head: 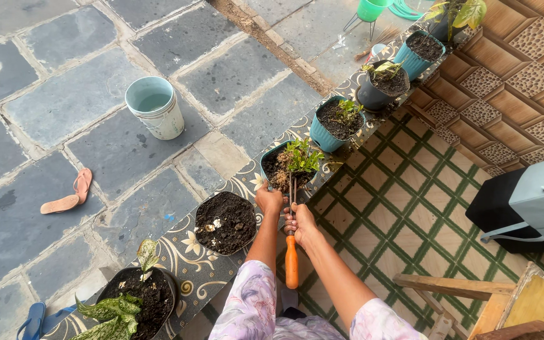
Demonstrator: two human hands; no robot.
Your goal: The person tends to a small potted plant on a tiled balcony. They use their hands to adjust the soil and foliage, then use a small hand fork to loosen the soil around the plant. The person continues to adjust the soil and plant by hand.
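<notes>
A teal pot (271, 155) with soil and a small green plant (301, 157) stands on the patterned ledge (184, 245). My left hand (268, 199) grips the near rim of that pot. Just to its right, my right hand (300, 221) holds a garden fork with an orange handle (291, 261), its metal prongs pointing up into the pot's soil by the plant's stem.
More pots line the ledge: a black one with bare soil (225, 222), a leafy one (136, 301) nearer, several farther along. A pale bucket (156, 107) and a sandal (67, 194) sit on the stone paving. A wooden frame (467, 289) stands at lower right.
</notes>
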